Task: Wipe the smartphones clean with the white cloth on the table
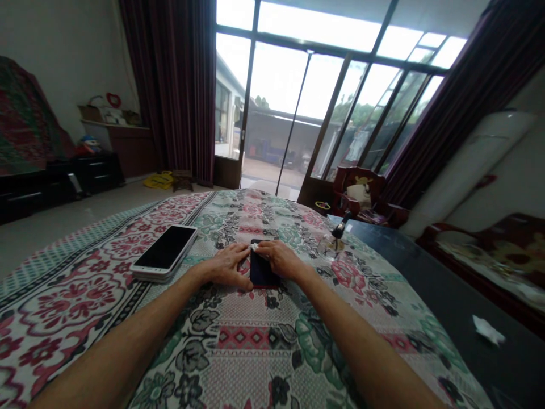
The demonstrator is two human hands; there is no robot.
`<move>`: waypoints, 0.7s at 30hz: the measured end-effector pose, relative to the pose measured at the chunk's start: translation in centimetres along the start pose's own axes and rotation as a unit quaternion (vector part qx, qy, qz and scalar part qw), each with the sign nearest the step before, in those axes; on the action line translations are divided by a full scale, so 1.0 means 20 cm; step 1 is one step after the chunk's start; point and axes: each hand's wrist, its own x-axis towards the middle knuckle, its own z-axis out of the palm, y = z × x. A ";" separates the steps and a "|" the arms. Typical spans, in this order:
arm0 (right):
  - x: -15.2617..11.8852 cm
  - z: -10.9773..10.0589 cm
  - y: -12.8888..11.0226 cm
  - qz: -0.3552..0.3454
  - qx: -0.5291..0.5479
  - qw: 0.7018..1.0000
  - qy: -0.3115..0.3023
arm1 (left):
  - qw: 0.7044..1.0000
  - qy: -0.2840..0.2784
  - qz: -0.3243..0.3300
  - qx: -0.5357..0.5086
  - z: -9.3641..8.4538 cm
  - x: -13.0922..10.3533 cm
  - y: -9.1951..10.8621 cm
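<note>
A dark phone (261, 273) lies flat on the flowered tablecloth (238, 363) in front of me. My left hand (227, 266) rests at its left edge, thumb and fingers spread apart. Over the phone's upper right part is my right hand (279, 257), its fingers closed on a small white wad (254, 245) that touches the phone's top edge. To the left, white phones (166, 251) are stacked, the top one with a black screen. A clear spray bottle (332, 244) with a black nozzle stands to the right.
A crumpled white tissue (488, 330) lies on the dark surface (434, 284) right of the cloth. Beyond the table are glass doors (293, 113), a wooden chair (361, 190) and dark curtains. A yellow item (159, 180) sits on the floor at the back left.
</note>
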 end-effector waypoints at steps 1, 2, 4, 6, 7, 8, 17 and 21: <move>-0.02 0.00 -0.01 -0.003 0.003 1.000 0.002 | 1.000 0.000 0.000 0.000 0.00 0.00 0.00; -0.04 -0.01 -0.03 -0.004 0.005 1.000 0.005 | 1.000 -0.001 -0.001 0.001 0.00 0.00 0.00; -0.07 -0.01 -0.05 -0.007 0.007 1.000 0.007 | 1.000 -0.002 -0.005 0.004 0.00 -0.01 0.01; -0.10 -0.02 -0.08 -0.010 0.006 1.000 0.002 | 1.000 -0.001 -0.007 0.007 0.00 -0.01 0.01; -0.12 -0.02 -0.09 -0.012 0.005 1.000 0.001 | 1.000 0.001 -0.006 0.008 0.00 -0.01 0.00; -0.13 -0.02 -0.10 -0.015 0.004 1.000 0.000 | 1.000 0.003 -0.002 0.007 0.00 0.00 0.00; -0.25 -0.05 -0.19 -0.044 0.024 0.999 -0.011 | 1.000 0.006 0.000 0.014 0.02 0.00 -0.02; -0.28 -0.05 -0.21 -0.043 0.030 0.998 -0.018 | 1.000 0.002 0.000 0.017 0.00 -0.02 0.01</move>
